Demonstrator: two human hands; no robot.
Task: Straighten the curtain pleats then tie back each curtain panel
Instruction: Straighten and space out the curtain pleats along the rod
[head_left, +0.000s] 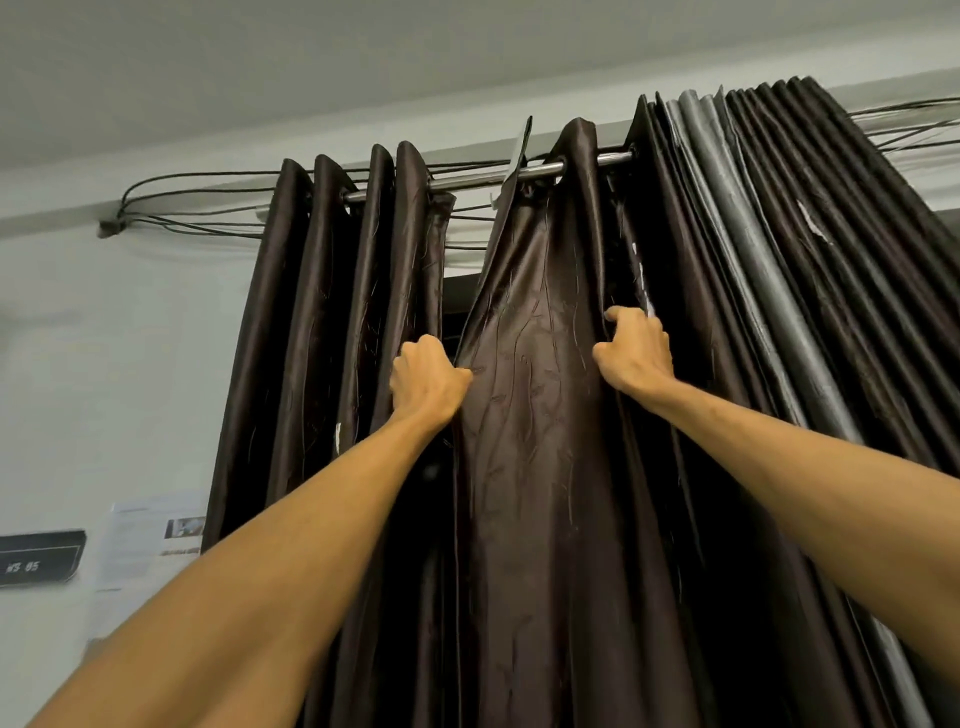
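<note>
A: Where is the brown curtain pleat (535, 374) found?
B: Hung lengthwise from the curtain rod (483, 179), straight ahead.
A: How is it held?
B: Its left edge is gripped by the left hand (428, 376), its right edge by the right hand (636, 351); neither is nearer.

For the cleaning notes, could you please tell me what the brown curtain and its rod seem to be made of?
The brown curtain looks like satin-type woven fabric, glossy, with raised vine-like lines. The rod is apparently metal, polished silver, with bright highlights.

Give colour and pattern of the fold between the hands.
Glossy dark brown fold, thin vine-like lines; head view.
</note>
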